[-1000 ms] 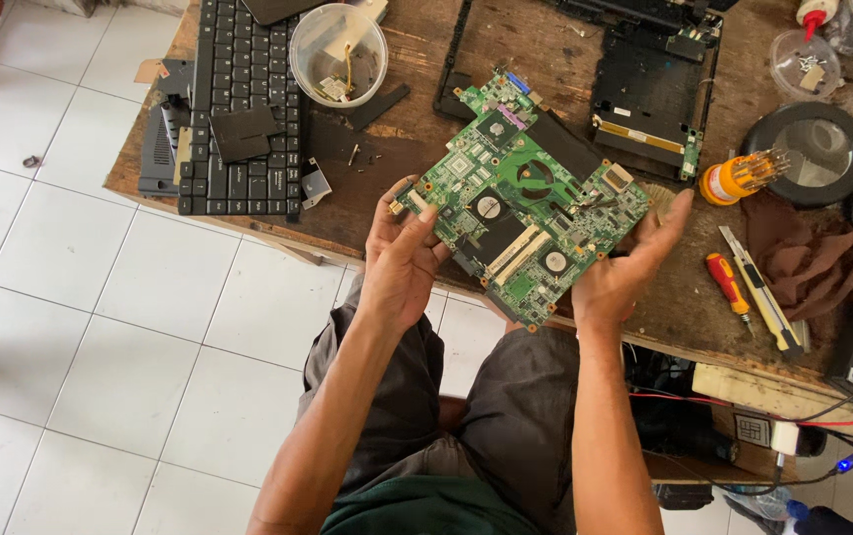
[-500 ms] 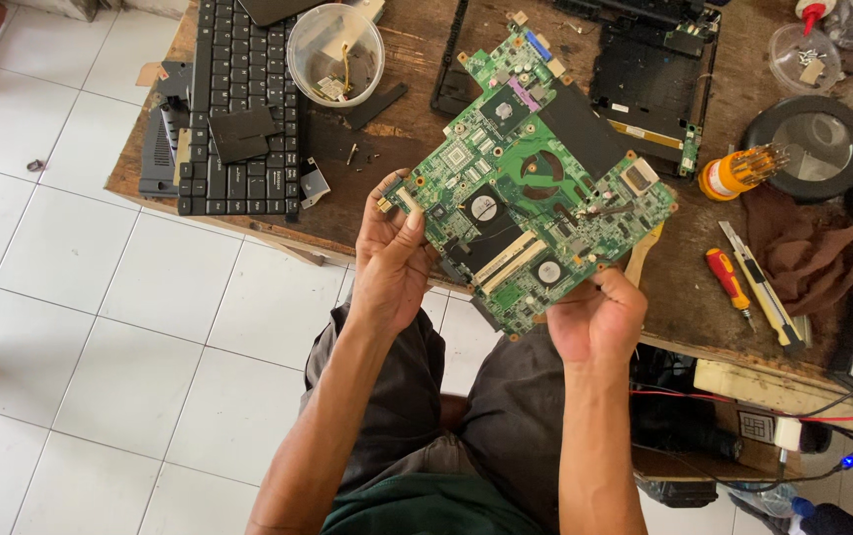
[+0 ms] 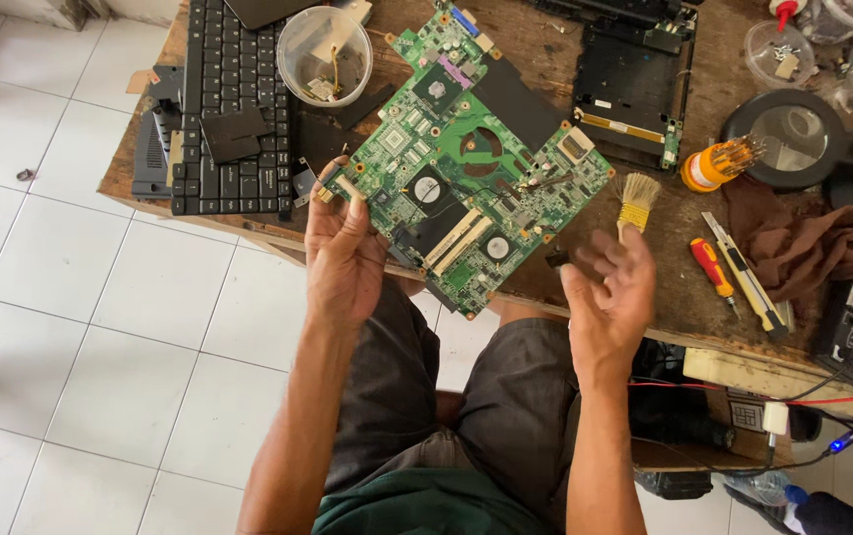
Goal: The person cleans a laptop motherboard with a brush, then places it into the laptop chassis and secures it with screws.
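Left hand [image 3: 342,263] grips the green circuit board [image 3: 461,159] by its near-left edge, fingers closed on it; the board is tilted, its far part over the wooden table [image 3: 674,287]. Right hand [image 3: 610,292] is off the board, just beside its near-right edge, palm up, fingers loosely spread and blurred, holding nothing. A paint brush [image 3: 635,203] stands just past those fingers. Black keyboard [image 3: 233,109] and a clear plastic tub [image 3: 324,54] lie left of the board; screwdriver [image 3: 712,269] and brown rag [image 3: 803,248] to the right.
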